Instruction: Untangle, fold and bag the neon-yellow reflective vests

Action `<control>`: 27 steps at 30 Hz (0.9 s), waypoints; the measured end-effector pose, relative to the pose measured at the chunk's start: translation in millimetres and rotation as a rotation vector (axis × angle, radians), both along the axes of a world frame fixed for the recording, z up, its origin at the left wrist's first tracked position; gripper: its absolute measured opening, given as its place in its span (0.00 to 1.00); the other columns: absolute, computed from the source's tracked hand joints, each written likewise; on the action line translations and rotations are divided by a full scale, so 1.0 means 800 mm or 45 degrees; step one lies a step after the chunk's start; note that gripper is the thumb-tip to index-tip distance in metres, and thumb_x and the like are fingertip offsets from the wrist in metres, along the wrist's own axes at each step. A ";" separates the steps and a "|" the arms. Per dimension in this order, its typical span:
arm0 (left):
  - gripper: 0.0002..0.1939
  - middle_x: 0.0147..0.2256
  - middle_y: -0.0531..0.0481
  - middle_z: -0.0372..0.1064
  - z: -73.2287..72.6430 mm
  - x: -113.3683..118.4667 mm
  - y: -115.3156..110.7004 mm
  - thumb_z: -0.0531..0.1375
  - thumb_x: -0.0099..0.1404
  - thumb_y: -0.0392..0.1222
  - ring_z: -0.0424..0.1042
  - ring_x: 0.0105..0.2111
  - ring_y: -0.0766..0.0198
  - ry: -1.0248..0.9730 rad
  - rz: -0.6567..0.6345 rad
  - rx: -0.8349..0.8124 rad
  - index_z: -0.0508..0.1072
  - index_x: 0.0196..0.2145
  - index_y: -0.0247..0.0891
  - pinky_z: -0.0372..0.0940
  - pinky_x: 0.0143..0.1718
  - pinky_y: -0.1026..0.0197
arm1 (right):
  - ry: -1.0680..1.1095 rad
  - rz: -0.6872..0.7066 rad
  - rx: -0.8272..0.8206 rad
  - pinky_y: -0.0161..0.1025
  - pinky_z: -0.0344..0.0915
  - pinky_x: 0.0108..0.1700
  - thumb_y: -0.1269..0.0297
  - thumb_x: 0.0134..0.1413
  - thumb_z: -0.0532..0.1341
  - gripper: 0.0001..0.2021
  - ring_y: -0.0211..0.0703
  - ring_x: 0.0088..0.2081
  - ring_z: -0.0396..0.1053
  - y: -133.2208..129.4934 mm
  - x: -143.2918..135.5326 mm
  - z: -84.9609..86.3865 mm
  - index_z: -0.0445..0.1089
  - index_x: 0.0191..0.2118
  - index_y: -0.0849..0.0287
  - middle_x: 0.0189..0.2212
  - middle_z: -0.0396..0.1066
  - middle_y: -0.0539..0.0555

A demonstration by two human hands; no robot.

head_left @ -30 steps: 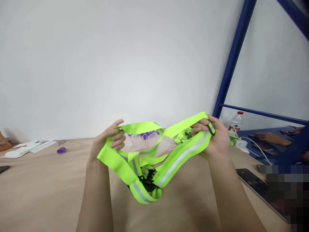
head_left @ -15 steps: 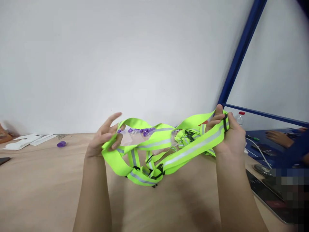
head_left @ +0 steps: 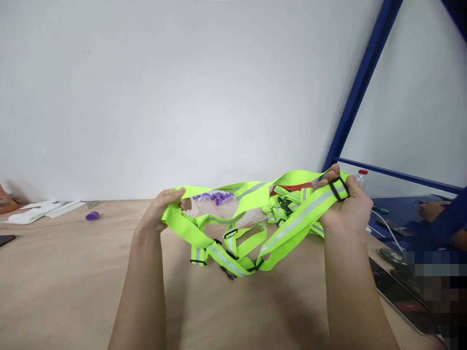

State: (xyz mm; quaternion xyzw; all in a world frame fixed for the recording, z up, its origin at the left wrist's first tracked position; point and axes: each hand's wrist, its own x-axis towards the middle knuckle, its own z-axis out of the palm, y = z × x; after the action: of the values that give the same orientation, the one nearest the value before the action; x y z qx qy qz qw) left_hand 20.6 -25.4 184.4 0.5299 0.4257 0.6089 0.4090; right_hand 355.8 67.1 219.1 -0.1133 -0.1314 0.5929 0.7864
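Observation:
A neon yellow-green reflective strap harness (head_left: 292, 226) with grey stripes and black buckles hangs in loops above the table, between my two hands. My left hand (head_left: 160, 209) is closed on its left end, thumb on top of the band. My right hand (head_left: 345, 204) grips the right end beside a black slider buckle. The lower loops sag in the middle, with a black clip dangling. Behind it on the table lie a heap of similar green straps (head_left: 286, 206) and a clear bag with small purple pieces (head_left: 219, 197).
A purple cap (head_left: 92, 216) and white paper pieces (head_left: 31, 214) lie on the left of the table (head_left: 73, 282). At right are a dark tablet-like device (head_left: 401, 299), a red-capped bottle (head_left: 361, 178), a blue frame (head_left: 359, 92) and another person's hand (head_left: 430, 211).
My left hand has closed its fingers on the band, which were spread before. The harness loops have shifted and opened out, and the buckle near my right hand has turned toward the camera.

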 end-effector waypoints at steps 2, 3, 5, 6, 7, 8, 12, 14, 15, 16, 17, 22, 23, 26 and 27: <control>0.15 0.19 0.55 0.57 0.001 0.004 -0.004 0.68 0.58 0.51 0.61 0.24 0.65 -0.369 -0.082 0.244 0.73 0.23 0.39 0.67 0.33 0.59 | -0.051 -0.007 -0.034 0.27 0.69 0.22 0.67 0.70 0.47 0.15 0.31 0.25 0.72 0.003 -0.004 -0.001 0.70 0.39 0.61 0.31 0.74 0.50; 0.09 0.20 0.55 0.59 0.002 0.008 -0.007 0.68 0.57 0.48 0.62 0.24 0.66 -0.509 -0.093 0.359 0.75 0.28 0.41 0.69 0.35 0.58 | -0.101 0.036 -0.021 0.26 0.69 0.21 0.67 0.70 0.49 0.14 0.30 0.23 0.71 0.004 -0.006 -0.003 0.70 0.38 0.60 0.30 0.74 0.49; 0.15 0.27 0.56 0.67 0.006 0.015 -0.015 0.68 0.55 0.43 0.65 0.25 0.66 -0.643 -0.107 0.483 0.75 0.41 0.50 0.70 0.36 0.57 | -0.272 0.178 0.102 0.25 0.64 0.18 0.66 0.68 0.53 0.12 0.27 0.18 0.64 0.004 -0.005 -0.009 0.69 0.33 0.57 0.26 0.71 0.45; 0.21 0.32 0.56 0.71 0.008 0.017 -0.019 0.69 0.54 0.42 0.67 0.27 0.66 -0.648 -0.111 0.495 0.74 0.46 0.53 0.71 0.36 0.56 | -0.382 0.256 0.200 0.25 0.60 0.16 0.64 0.66 0.55 0.10 0.26 0.15 0.59 0.003 -0.003 -0.013 0.69 0.32 0.55 0.22 0.67 0.43; 0.26 0.36 0.55 0.73 0.010 0.018 -0.024 0.69 0.53 0.43 0.69 0.28 0.64 -0.628 -0.113 0.483 0.72 0.50 0.55 0.71 0.36 0.54 | -0.496 0.319 0.303 0.26 0.55 0.14 0.62 0.64 0.57 0.09 0.26 0.12 0.52 0.002 -0.001 -0.017 0.69 0.32 0.54 0.19 0.63 0.41; 0.29 0.40 0.53 0.74 0.013 0.018 -0.028 0.69 0.52 0.45 0.71 0.30 0.61 -0.601 -0.108 0.463 0.71 0.52 0.55 0.72 0.36 0.53 | -0.610 0.367 0.402 0.27 0.50 0.13 0.60 0.61 0.60 0.07 0.26 0.10 0.47 0.002 0.002 -0.021 0.69 0.33 0.53 0.16 0.58 0.39; 0.25 0.47 0.48 0.75 0.024 0.013 -0.039 0.66 0.54 0.46 0.73 0.31 0.58 -0.574 -0.029 0.386 0.72 0.51 0.50 0.71 0.33 0.53 | -1.093 0.422 0.508 0.31 0.50 0.16 0.51 0.46 0.69 0.16 0.30 0.11 0.51 0.005 0.006 -0.034 0.69 0.38 0.51 0.13 0.57 0.37; 0.22 0.47 0.48 0.76 0.031 0.014 -0.040 0.64 0.56 0.42 0.74 0.31 0.58 -0.544 0.015 0.316 0.72 0.50 0.48 0.71 0.33 0.54 | -1.466 0.301 0.417 0.34 0.56 0.21 0.50 0.44 0.71 0.19 0.35 0.16 0.60 0.011 0.002 -0.039 0.69 0.38 0.53 0.16 0.64 0.42; 0.22 0.46 0.47 0.77 0.034 0.015 -0.041 0.64 0.57 0.41 0.75 0.33 0.56 -0.489 0.054 0.264 0.72 0.51 0.47 0.71 0.34 0.54 | -1.681 0.191 0.364 0.36 0.59 0.25 0.50 0.45 0.70 0.18 0.37 0.19 0.64 0.015 -0.001 -0.041 0.70 0.38 0.55 0.20 0.68 0.45; 0.23 0.45 0.46 0.77 0.037 0.018 -0.041 0.64 0.58 0.40 0.76 0.34 0.55 -0.405 0.114 0.209 0.70 0.52 0.46 0.72 0.34 0.54 | -1.896 0.062 0.317 0.38 0.61 0.29 0.50 0.47 0.69 0.17 0.40 0.23 0.67 0.019 -0.004 -0.044 0.71 0.37 0.56 0.24 0.72 0.48; 0.24 0.45 0.45 0.78 0.039 0.021 -0.041 0.65 0.59 0.39 0.77 0.35 0.53 -0.296 0.189 0.155 0.69 0.53 0.45 0.72 0.33 0.54 | -2.092 -0.062 0.285 0.39 0.63 0.33 0.51 0.50 0.67 0.15 0.42 0.28 0.70 0.024 -0.008 -0.047 0.72 0.37 0.57 0.29 0.75 0.51; 0.27 0.45 0.43 0.77 0.045 0.044 -0.048 0.68 0.60 0.46 0.77 0.37 0.54 0.160 0.349 0.015 0.70 0.55 0.39 0.69 0.26 0.63 | -2.691 -0.229 0.121 0.42 0.62 0.44 0.53 0.57 0.61 0.18 0.56 0.48 0.72 0.041 -0.019 -0.063 0.72 0.49 0.59 0.49 0.75 0.60; 0.29 0.46 0.43 0.76 0.045 0.049 -0.049 0.68 0.60 0.47 0.77 0.37 0.54 0.166 0.317 0.025 0.68 0.57 0.40 0.69 0.26 0.63 | -2.762 -0.196 0.084 0.43 0.62 0.44 0.53 0.58 0.61 0.20 0.57 0.50 0.71 0.042 -0.021 -0.066 0.71 0.51 0.59 0.50 0.75 0.62; 0.40 0.46 0.43 0.76 0.044 0.062 -0.046 0.65 0.63 0.42 0.77 0.38 0.54 0.065 0.206 0.128 0.53 0.67 0.43 0.74 0.34 0.56 | -2.919 -0.120 0.040 0.43 0.62 0.44 0.52 0.59 0.60 0.23 0.60 0.52 0.70 0.043 -0.027 -0.073 0.69 0.55 0.61 0.52 0.73 0.64; 0.42 0.47 0.43 0.76 0.043 0.065 -0.043 0.64 0.63 0.40 0.77 0.40 0.54 0.025 0.176 0.167 0.47 0.69 0.44 0.74 0.37 0.53 | -2.964 -0.118 0.035 0.43 0.62 0.44 0.52 0.60 0.60 0.22 0.60 0.52 0.70 0.042 -0.030 -0.074 0.68 0.55 0.61 0.52 0.73 0.64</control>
State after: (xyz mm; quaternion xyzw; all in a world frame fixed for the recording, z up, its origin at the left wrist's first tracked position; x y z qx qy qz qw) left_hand 72.5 -59.7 218.6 0.5308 0.4243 0.6572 0.3261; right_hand 331.7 100.4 159.7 -0.5852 -0.7761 0.1000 0.2127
